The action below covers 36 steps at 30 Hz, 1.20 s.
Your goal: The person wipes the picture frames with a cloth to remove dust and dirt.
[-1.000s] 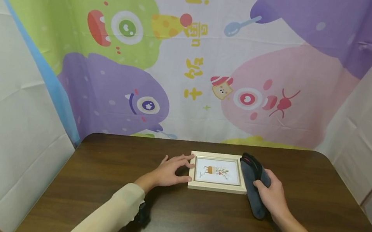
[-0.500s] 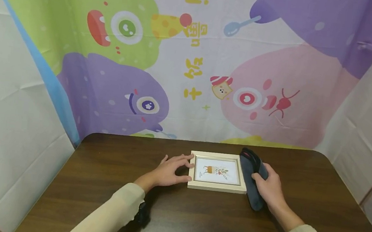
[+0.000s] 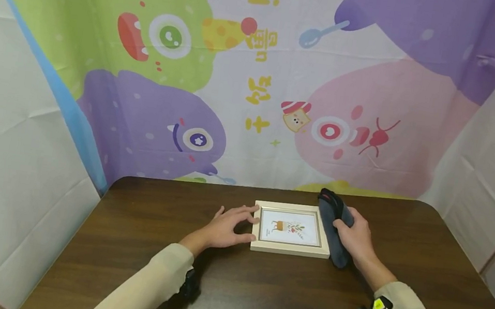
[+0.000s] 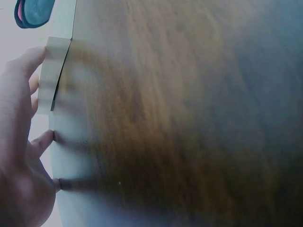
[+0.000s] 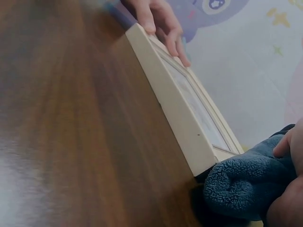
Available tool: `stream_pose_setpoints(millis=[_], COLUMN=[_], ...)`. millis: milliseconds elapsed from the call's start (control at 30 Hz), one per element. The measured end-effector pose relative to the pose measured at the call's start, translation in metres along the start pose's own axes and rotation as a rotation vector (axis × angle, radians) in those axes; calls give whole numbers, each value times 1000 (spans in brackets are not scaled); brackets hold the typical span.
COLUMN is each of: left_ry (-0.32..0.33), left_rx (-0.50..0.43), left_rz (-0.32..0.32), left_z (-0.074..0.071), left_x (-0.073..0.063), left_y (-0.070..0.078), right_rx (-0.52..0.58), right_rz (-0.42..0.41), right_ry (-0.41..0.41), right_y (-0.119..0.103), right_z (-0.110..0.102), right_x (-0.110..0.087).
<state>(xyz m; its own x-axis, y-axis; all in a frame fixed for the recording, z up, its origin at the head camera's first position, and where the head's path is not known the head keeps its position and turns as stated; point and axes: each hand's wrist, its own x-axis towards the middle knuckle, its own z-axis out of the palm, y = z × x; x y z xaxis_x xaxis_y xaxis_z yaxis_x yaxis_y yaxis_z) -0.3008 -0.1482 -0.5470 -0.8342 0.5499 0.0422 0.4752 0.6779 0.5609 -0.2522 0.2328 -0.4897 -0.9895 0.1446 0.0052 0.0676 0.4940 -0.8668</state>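
Observation:
A cream picture frame (image 3: 289,250) with a small plant-and-animal print lies flat on the brown table, picture side up. At its left edge rests my left hand (image 3: 222,228), thumb and fingertips touching the border. My right hand (image 3: 357,240) grips a folded dark blue-grey cloth (image 3: 335,239) with a fluffy towel-like surface, held along the frame's right edge. From the right wrist view, the rolled end of the cloth (image 5: 234,189) sits right at the frame's near corner. The left wrist view shows the left fingertips at the frame's side (image 4: 57,71), with others on the table.
The dark wood table (image 3: 238,299) has rounded far corners. Behind it hangs a cartoon-printed curtain (image 3: 246,165), and pale panels (image 3: 18,145) stand at both sides. Each wrist carries a small black camera on a beige sleeve (image 3: 151,277).
My right hand has slid the cloth away from me along the frame's right edge, slightly leftward. The left hand and the picture frame have stayed in place.

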Motion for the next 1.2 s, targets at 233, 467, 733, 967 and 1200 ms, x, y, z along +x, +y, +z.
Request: stream_pose_setpoints(millis=[233, 467, 733, 967, 1200], left_ry=[3, 13, 9, 13, 9], left_rx=[0, -23, -19, -24, -13], left_rz=[-1, 1, 5, 10, 7], left_z=[-2, -3, -3, -1, 0], left_x=[0, -1, -2, -2, -1], left_y=[5, 6, 5, 4, 2], right_rx=[-24, -44, -28, -11, 0], right_rz=[-23, 3, -19, 15, 21], right_ry=[38, -23, 31, -31, -63], right_y=[8, -5, 6, 0, 1], right_z=[4, 3, 5, 0, -3], right_x=[23, 19, 23, 9, -6])
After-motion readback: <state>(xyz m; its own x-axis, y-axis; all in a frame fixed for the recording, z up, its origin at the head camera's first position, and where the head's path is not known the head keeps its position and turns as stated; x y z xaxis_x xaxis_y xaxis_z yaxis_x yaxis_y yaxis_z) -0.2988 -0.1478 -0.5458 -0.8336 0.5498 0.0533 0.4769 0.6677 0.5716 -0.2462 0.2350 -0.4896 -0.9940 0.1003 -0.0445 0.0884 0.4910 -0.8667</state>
